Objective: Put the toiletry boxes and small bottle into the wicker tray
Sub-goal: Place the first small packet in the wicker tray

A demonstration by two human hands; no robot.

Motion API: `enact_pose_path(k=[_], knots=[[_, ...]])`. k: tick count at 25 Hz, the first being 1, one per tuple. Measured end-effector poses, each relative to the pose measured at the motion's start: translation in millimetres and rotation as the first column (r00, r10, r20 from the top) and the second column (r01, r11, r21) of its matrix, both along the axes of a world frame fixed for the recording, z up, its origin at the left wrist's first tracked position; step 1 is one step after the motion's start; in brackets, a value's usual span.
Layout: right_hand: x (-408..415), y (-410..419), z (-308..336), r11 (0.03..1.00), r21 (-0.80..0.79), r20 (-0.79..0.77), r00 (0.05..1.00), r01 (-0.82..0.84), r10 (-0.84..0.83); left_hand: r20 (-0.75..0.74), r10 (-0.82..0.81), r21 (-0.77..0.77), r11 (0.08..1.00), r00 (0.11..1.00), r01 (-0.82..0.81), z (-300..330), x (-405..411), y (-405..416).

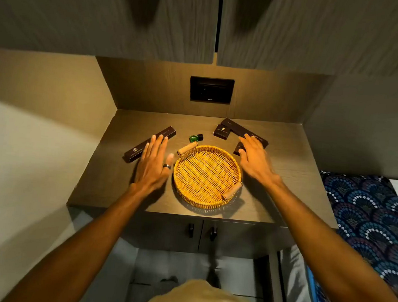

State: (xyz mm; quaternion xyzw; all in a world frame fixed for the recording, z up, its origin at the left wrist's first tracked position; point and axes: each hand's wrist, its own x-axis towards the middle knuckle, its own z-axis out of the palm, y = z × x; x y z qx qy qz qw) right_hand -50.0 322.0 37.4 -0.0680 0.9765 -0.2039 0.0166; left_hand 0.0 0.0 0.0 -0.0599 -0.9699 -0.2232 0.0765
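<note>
A round wicker tray (180, 185) with two wooden handles sits in the middle of the counter, nothing inside it. A long dark box (163, 133) lies left of the tray, and my left hand (152, 166), open with a ring on it, hovers over its near end. A small green bottle (195, 137) with a black cap lies just behind the tray. At the back right lie a small dark box (222, 131) and a second long dark box (237, 129). My right hand (255, 159), fingers spread, covers the long box's near end and most of another small dark box (237, 148).
A dark switch panel (211, 90) is set in the back wall. Overhead cabinets (132, 17) hang above the counter. Cabinet doors with two black knobs (202, 230) sit below the counter's front edge. A patterned blue bedspread (368, 213) lies to the right.
</note>
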Motion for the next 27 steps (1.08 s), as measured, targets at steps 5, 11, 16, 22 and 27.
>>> enact_pose_path(k=[5,11,16,22,27], knots=[[-37.5,2.6,8.0,0.98,0.129,0.25,0.961,-0.153,0.117,0.211,-0.004,-0.033,0.999,0.977,0.011,-25.3,7.5,-21.6],[-53.1,-0.3,19.1,0.993,0.048,0.168,0.981,-0.107,0.097,0.28,-0.06,-0.198,0.973,0.958,0.119,-34.8,-1.1,-25.4],[-24.8,-34.4,38.8,0.888,-0.151,0.092,0.889,-0.434,0.449,0.276,-0.056,-0.227,0.966,0.959,0.122,-38.0,-3.5,-25.6],[9.6,-84.1,6.7,0.746,-0.036,0.403,0.673,-0.665,0.62,0.267,-0.052,-0.212,0.971,0.962,0.112,-37.8,-2.7,-26.5],[13.0,-95.1,4.4,0.706,-0.008,0.391,0.648,-0.708,0.654,0.264,-0.049,-0.225,0.968,0.963,0.11,-39.7,-3.0,-25.7]])
